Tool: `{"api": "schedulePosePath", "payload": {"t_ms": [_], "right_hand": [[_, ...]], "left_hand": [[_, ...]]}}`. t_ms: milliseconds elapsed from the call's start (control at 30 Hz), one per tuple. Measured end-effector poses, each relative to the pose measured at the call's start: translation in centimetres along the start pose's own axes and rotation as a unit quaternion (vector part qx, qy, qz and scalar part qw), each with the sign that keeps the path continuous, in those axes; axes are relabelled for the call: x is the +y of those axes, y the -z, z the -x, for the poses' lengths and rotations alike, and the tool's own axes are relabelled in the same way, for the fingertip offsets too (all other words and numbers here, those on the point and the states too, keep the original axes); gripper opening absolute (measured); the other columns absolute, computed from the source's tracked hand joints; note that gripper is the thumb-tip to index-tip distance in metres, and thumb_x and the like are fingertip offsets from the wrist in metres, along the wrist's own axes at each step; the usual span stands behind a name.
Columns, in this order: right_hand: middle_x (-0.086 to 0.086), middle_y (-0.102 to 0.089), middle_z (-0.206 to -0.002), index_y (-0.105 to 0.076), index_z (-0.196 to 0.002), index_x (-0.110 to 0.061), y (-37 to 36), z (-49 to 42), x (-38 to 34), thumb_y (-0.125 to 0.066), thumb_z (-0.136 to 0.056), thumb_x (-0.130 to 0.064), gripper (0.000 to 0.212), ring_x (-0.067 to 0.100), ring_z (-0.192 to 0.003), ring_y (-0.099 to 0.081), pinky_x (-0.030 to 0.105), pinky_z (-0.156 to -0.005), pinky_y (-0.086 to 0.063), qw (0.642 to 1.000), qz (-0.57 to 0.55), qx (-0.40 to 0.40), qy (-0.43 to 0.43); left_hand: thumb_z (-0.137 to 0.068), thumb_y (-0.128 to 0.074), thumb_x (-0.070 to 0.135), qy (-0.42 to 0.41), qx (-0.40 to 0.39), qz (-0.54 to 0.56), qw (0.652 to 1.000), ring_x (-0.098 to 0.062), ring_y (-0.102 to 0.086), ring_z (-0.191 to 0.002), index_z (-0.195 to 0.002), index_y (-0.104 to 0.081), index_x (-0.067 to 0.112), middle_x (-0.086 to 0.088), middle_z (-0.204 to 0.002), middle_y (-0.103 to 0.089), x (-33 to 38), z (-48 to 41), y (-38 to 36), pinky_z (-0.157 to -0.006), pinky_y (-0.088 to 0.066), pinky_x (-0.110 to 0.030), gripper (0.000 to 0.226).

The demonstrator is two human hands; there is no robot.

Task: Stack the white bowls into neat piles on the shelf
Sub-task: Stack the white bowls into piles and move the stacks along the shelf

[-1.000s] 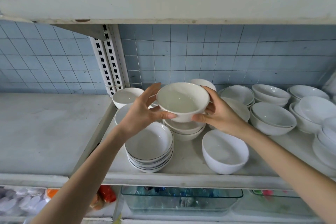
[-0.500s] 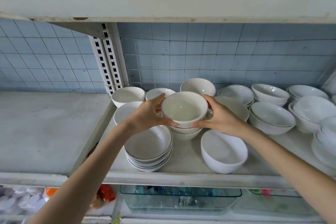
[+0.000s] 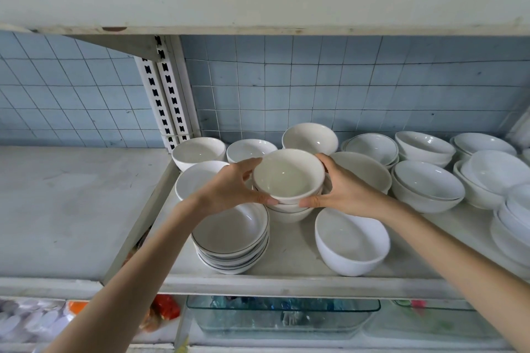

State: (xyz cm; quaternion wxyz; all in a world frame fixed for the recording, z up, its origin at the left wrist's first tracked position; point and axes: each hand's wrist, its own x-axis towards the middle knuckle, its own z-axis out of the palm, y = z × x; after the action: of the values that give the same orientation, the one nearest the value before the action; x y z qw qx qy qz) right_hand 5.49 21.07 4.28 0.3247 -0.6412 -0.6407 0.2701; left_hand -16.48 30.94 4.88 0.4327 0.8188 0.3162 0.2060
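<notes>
A cream-white bowl [image 3: 288, 173] is held upright between my left hand [image 3: 229, 189] and my right hand [image 3: 344, 189], one on each side of its wall. It sits nested on top of a short pile of bowls [image 3: 289, 212] in the middle of the shelf [image 3: 286, 264]. In front of that pile on the left stands a stack of shallow dark-rimmed bowls [image 3: 231, 241]. A single deep white bowl [image 3: 351, 241] stands at the front right. More white bowls [image 3: 309, 137] are behind my hands.
Several loose and stacked white bowls [image 3: 427, 186] fill the right part of the shelf. A slotted white upright [image 3: 166, 100] divides it from a bare grey shelf [image 3: 66, 203] on the left. An upper shelf board [image 3: 258, 0] hangs overhead. Glass dishes [image 3: 284, 315] lie below.
Both hands have lowered the bowl from above the middle pile down onto it. The bowls behind, hidden before, now show.
</notes>
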Motion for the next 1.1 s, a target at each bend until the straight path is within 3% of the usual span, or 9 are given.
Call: {"api": "schedulePosePath", "payload": {"t_ms": [133, 300, 467, 567, 667, 767, 933, 1033, 1100], "right_hand": [[-0.010, -0.052, -0.125, -0.036, -0.130, -0.025, 0.1, 0.1, -0.2, -0.078, -0.058, -0.059, 0.089, 0.010, -0.118, -0.050, 0.041, -0.101, -0.043, 1.000, -0.007, -0.010, 0.004], [-0.008, -0.055, -0.125, -0.038, -0.130, -0.028, 0.3, 0.1, -0.1, -0.073, -0.053, -0.072, 0.095, 0.015, -0.117, -0.053, 0.045, -0.099, -0.045, 1.000, 0.000, -0.012, -0.004], [-0.009, -0.053, -0.128, -0.036, -0.131, -0.030, 0.3, 0.2, -0.1, -0.072, -0.055, -0.072, 0.094, 0.014, -0.120, -0.051, 0.044, -0.100, -0.044, 1.000, -0.012, -0.018, 0.007], [-0.011, -0.053, -0.128, -0.036, -0.130, -0.035, 0.2, 0.0, 0.3, -0.073, -0.056, -0.072, 0.091, 0.013, -0.121, -0.051, 0.044, -0.101, -0.043, 1.000, -0.014, -0.027, 0.009], [-0.019, -0.052, -0.127, -0.034, -0.121, -0.048, 0.7, 0.1, 0.0, -0.072, -0.059, -0.068, 0.075, 0.002, -0.120, -0.049, 0.032, -0.103, -0.042, 0.999, -0.012, -0.037, 0.004], [-0.018, -0.052, -0.122, -0.038, -0.120, -0.037, 1.5, 0.3, -0.1, -0.068, -0.066, -0.055, 0.065, 0.003, -0.118, -0.047, 0.017, -0.099, -0.038, 0.999, -0.002, -0.048, 0.000], [-0.013, -0.033, -0.145, -0.024, -0.145, -0.020, 3.4, -0.4, 1.3, -0.046, -0.048, -0.094, 0.124, 0.003, -0.134, -0.031, 0.027, -0.114, -0.025, 0.998, 0.055, 0.002, 0.012], [-0.015, -0.033, -0.145, -0.028, -0.144, -0.023, 4.8, -1.0, 2.0, -0.048, -0.050, -0.093, 0.119, 0.004, -0.135, -0.031, 0.028, -0.113, -0.025, 0.999, 0.037, 0.033, 0.003], [-0.013, -0.034, -0.145, -0.029, -0.144, -0.023, 5.9, -1.6, 2.3, -0.051, -0.055, -0.087, 0.111, 0.006, -0.136, -0.030, 0.029, -0.113, -0.024, 0.998, 0.034, 0.052, -0.004]], "left_hand": [[-0.060, -0.087, 0.006, -0.013, 0.001, 0.022, 1.000, 0.014, -0.060, -0.087, -0.096, -0.055, 0.042, 0.033, -0.087, -0.066, 0.0, 0.0, -0.1, -0.080, -0.045, -0.006, 0.060], [-0.059, -0.087, 0.009, -0.023, 0.015, 0.036, 0.999, 0.001, -0.060, -0.092, -0.099, -0.058, 0.035, 0.008, -0.102, -0.066, -0.2, -0.1, -0.1, -0.087, -0.048, -0.016, 0.056], [-0.059, -0.087, 0.006, -0.021, 0.017, 0.034, 0.999, 0.016, -0.058, -0.085, -0.096, -0.053, 0.040, 0.020, -0.097, -0.063, 0.0, -0.1, -0.1, -0.082, -0.045, -0.006, 0.060], [-0.058, -0.087, 0.007, -0.007, 0.016, 0.049, 0.999, 0.024, -0.055, -0.087, -0.110, -0.050, 0.032, 0.025, -0.103, -0.058, -0.3, -0.2, -0.1, -0.080, -0.042, -0.001, 0.068], [-0.061, -0.084, 0.001, -0.001, 0.005, 0.065, 0.998, 0.027, -0.053, -0.086, -0.113, -0.048, 0.034, 0.028, -0.103, -0.055, -0.2, -0.2, -0.1, -0.076, -0.040, 0.001, 0.070], [-0.064, -0.082, 0.006, 0.007, -0.018, 0.070, 0.997, 0.023, -0.054, -0.094, -0.119, -0.043, 0.031, 0.025, -0.109, -0.056, -0.1, -0.2, 0.2, -0.081, -0.042, -0.002, 0.072], [-0.077, -0.070, 0.025, 0.021, -0.026, 0.088, 0.996, -0.001, -0.059, -0.106, -0.122, -0.051, 0.008, 0.001, -0.122, -0.061, 0.0, -1.0, 1.2, -0.085, -0.050, -0.015, 0.052], [-0.084, -0.064, 0.028, 0.029, 0.008, 0.053, 0.998, -0.003, -0.052, -0.117, -0.139, -0.040, 0.015, 0.006, -0.133, -0.052, 0.1, -2.6, 1.6, -0.087, -0.044, -0.007, 0.061], [-0.087, -0.062, 0.024, 0.024, 0.027, 0.035, 0.999, -0.008, -0.051, -0.119, -0.140, -0.040, 0.012, 0.002, -0.134, -0.051, 0.4, -3.9, 2.0, -0.092, -0.041, -0.014, 0.058]]}}
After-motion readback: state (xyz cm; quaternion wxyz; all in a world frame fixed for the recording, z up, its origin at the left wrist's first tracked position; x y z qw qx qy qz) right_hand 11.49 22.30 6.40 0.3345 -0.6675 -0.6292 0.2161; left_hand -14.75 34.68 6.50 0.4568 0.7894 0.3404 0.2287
